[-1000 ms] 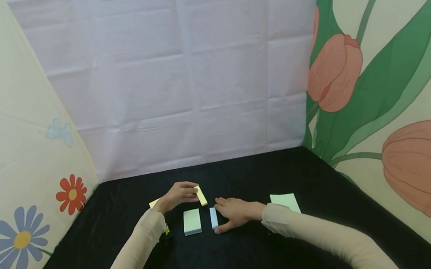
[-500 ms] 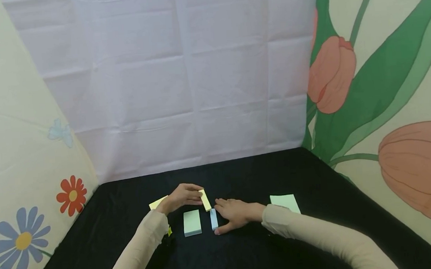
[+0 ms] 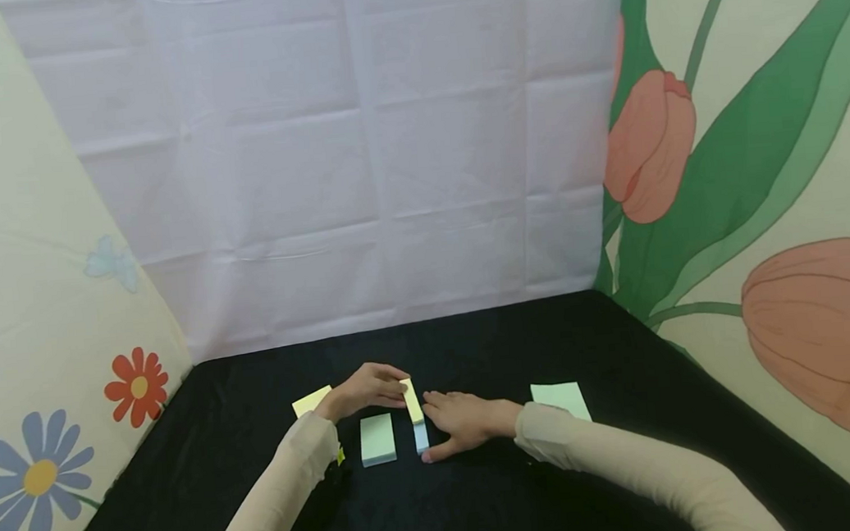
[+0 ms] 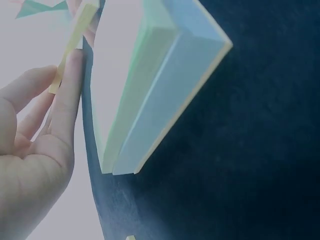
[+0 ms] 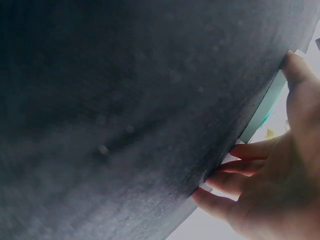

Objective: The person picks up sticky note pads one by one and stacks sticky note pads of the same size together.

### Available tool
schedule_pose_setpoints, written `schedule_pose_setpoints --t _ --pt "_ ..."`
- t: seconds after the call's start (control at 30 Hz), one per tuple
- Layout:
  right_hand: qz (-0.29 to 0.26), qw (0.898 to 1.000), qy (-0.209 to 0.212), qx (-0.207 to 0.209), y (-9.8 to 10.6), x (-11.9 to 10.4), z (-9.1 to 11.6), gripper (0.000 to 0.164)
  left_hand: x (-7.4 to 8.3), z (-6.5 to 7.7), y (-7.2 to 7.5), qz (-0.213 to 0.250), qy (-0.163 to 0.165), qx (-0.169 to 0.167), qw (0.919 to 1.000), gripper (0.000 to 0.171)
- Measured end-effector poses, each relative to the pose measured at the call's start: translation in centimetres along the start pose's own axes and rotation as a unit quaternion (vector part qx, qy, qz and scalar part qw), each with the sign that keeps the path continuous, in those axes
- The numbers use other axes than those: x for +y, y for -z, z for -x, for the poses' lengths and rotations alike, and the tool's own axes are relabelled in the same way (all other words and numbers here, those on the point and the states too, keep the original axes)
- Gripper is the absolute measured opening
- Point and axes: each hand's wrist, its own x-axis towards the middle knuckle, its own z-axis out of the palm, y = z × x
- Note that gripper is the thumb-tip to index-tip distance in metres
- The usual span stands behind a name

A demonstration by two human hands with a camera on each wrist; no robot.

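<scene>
Two pads getting stacked right now, by the look of it: left hand pinching a thin yellow pad by its edge and lowering it onto the blue pad, which is standing on its narrow side near the middle of the bench. Right hand bracing that blue pad from the right side, thumb curled at the near end and fingers lying flat along it, so more steadying than gripping hard. Looking like the placing step, yellow pad just touching or almost touching the top of the blue one; hard telling which from the head view. Next move probably needing a careful let-go with the left fingers while keeping the right hand bracing, since a narrow edge like that could be tipping easily.

Sitting just left of the pair: a mint green pad lying flat. Further left, a loose yellow sheet; off to the right behind the sleeve, a pale green sheet.

Not seeing any brand, label or writing on any of it.
</scene>
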Motion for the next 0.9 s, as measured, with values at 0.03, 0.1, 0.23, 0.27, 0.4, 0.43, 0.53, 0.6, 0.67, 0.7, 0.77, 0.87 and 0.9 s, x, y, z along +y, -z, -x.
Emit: schedule_pose_setpoints --t 0.03,0.1,0.23,0.27,0.4,0.43,0.53,0.6,0.67,0.7,0.77,0.87,0.9 --pt "0.0 1.0 0.0 0.0 0.03 -0.02 0.01 0.093 0.0 -0.01 -0.03 -0.006 0.0 -0.002 1.0 0.041" --pt "0.002 1.0 0.001 0.0 0.08 -0.06 0.03 0.092 0.0 0.02 -0.09 -0.022 -0.003 -0.004 0.9997 0.041" --pt "0.0 1.0 0.001 -0.001 0.23 -0.13 0.14 0.092 0.01 0.14 -0.26 -0.048 -0.008 -0.005 0.9988 0.037" --pt "0.0 1.0 0.001 -0.002 0.25 -0.13 0.16 0.091 -0.02 0.15 -0.28 -0.054 -0.009 -0.004 0.9985 0.036" --pt "-0.002 1.0 0.0 -0.005 0.26 -0.12 0.13 0.091 0.04 0.16 -0.39 -0.078 -0.01 0.004 0.9969 0.033" --pt "-0.002 1.0 0.0 -0.005 0.25 -0.11 0.12 0.091 0.06 0.15 -0.41 -0.083 -0.01 0.005 0.9965 0.032" --pt "-0.001 1.0 -0.001 -0.005 0.18 -0.11 0.08 0.092 0.16 0.2 -0.5 -0.096 -0.014 0.004 0.9952 0.031" --pt "0.0 1.0 -0.001 -0.004 0.17 -0.13 0.08 0.092 0.16 0.2 -0.54 -0.103 -0.018 -0.001 0.9945 0.03" --pt "0.001 1.0 -0.002 -0.003 0.18 -0.16 0.07 0.092 0.18 0.2 -0.58 -0.11 -0.022 -0.005 0.9936 0.029" --pt "0.002 1.0 -0.002 -0.003 0.21 -0.18 0.08 0.092 0.21 0.18 -0.63 -0.113 -0.02 -0.006 0.9934 0.029" --pt "0.001 1.0 -0.004 -0.003 0.24 -0.19 0.08 0.093 0.25 0.14 -0.67 -0.123 -0.021 -0.007 0.9921 0.028" --pt "-0.001 1.0 -0.006 -0.004 0.27 -0.21 0.1 0.093 0.33 0.09 -0.76 -0.146 -0.028 -0.009 0.9889 0.028" --pt "-0.002 1.0 -0.005 -0.004 0.29 -0.22 0.12 0.093 0.35 0.07 -0.8 -0.157 -0.03 -0.009 0.9871 0.028"
